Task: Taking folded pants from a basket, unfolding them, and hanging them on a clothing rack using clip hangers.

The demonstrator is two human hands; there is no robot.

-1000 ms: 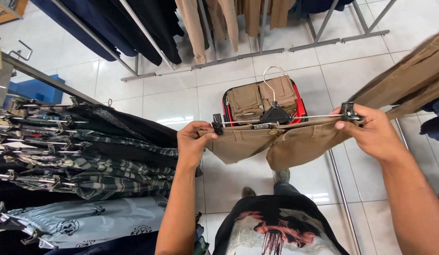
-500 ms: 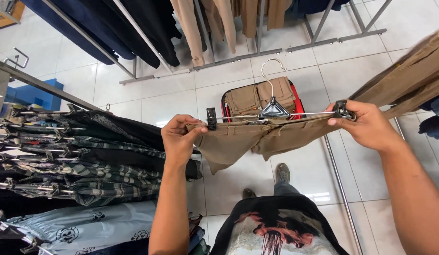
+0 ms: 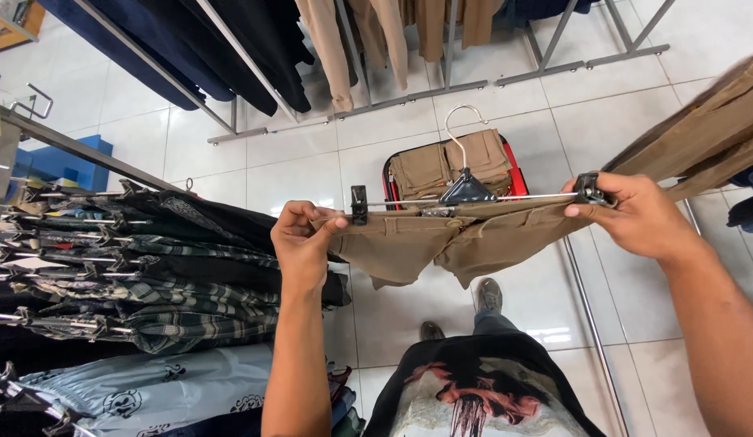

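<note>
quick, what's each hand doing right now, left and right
Left hand: closed, pinching the waistband of the tan trousers near the hanger's left clip.
Right hand: closed on the clip hanger at its right clip.

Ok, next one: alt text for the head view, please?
Two bare hands, left and right, stretch tan trousers along a metal clip hanger. Below lies a red basket of folded trousers; plaid garments hang left.

Tan trousers (image 3: 441,243), red basket (image 3: 518,174), plaid green shirts (image 3: 150,291), white floor tiles (image 3: 295,174)
</note>
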